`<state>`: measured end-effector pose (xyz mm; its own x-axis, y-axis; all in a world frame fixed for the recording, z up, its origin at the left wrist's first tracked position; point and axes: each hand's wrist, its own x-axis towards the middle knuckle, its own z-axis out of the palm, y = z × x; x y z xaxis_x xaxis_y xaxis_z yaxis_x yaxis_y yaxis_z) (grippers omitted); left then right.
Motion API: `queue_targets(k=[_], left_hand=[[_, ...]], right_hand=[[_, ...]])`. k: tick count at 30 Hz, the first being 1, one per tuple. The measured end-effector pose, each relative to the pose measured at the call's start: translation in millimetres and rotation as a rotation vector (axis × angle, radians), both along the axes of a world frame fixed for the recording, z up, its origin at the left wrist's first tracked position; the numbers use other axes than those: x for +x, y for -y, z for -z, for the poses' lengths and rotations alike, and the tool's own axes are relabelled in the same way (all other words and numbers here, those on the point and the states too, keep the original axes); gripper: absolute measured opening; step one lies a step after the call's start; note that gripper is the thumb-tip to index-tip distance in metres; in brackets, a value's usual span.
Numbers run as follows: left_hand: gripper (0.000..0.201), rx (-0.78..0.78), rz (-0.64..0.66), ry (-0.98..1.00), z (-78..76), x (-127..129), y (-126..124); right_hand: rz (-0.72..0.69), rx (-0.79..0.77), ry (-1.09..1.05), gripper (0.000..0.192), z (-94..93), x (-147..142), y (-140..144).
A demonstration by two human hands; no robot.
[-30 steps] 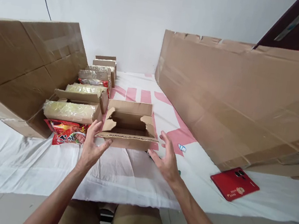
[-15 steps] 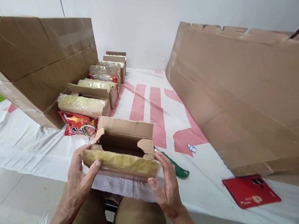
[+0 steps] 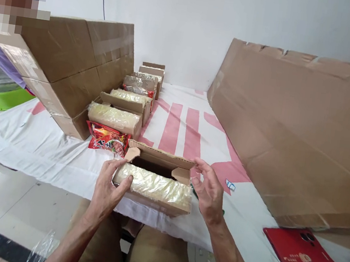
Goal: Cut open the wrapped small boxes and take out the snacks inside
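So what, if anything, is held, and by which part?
The box, by its left end, in the left hand; the right hand is at the back flap, grip unclear.

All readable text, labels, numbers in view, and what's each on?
Nothing reads with certainty.
Red packet: large dark characters, too blurred to quote.
Red phone: pale lettering, too small.
Tablecloth: big pink shapes, possibly lettering, unreadable.
Open box in front: no print seen.

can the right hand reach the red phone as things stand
Probably yes: the red phone lies on the white cloth to the right of the right hand; nothing tall stands between them, and the cardboard panel is behind the phone.
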<state>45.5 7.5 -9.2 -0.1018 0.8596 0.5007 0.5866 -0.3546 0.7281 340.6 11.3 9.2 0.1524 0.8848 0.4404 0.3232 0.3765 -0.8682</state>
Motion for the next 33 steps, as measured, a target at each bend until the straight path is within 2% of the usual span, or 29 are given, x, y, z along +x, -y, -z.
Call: queue_targets(k=[3, 6, 10, 13, 16, 19, 23, 25, 27, 30, 33], left_hand=[[0.027, -0.007, 0.021, -0.033, -4.7, -2, -6], [0.028, 0.01, 0.029, -0.048, -2.5, 0, -10], [0.055, 0.028, -0.033, 0.072, 7.8, 6, -9], [0.06, -0.009, -0.014, 0.16, 14.0, 7, -4], [0.057, -0.087, 0.036, 0.245, 17.5, 8, 4], [0.066, -0.167, 0.018, 0.36, 22.7, 12, 15], [0.074, -0.282, 0.056, 0.497, 30.1, 14, 27], [0.072, -0.273, 0.031, 0.544, 30.9, 8, 29], [0.072, -0.248, -0.049, 0.592, 29.5, -5, 30], [0.076, -0.173, -0.226, 0.638, 23.7, -39, 28], [0.074, -0.014, -0.407, 0.606, 16.0, -80, 20]], right_hand=[[0.01, 0.045, 0.114, 0.039, -0.1, 5, 8], [-0.039, 0.106, 0.212, 0.025, -5.2, 6, 8], [-0.121, 0.233, 0.383, 0.011, -5.1, 1, 11], [-0.079, 0.256, 0.48, 0.018, 3.8, 0, 22], [-0.061, 0.196, 0.513, 0.042, 15.7, 1, 35], [-0.118, 0.104, 0.525, 0.066, 28.0, 4, 47], [-0.112, 0.085, 0.555, 0.065, 37.4, 1, 54], [-0.109, 0.125, 0.568, 0.062, 36.8, -10, 51], [-0.129, 0.173, 0.568, 0.062, 33.6, -30, 45], [-0.183, 0.217, 0.529, 0.065, 26.9, -74, 33], [-0.246, 0.252, 0.465, 0.069, 21.9, -124, 16]])
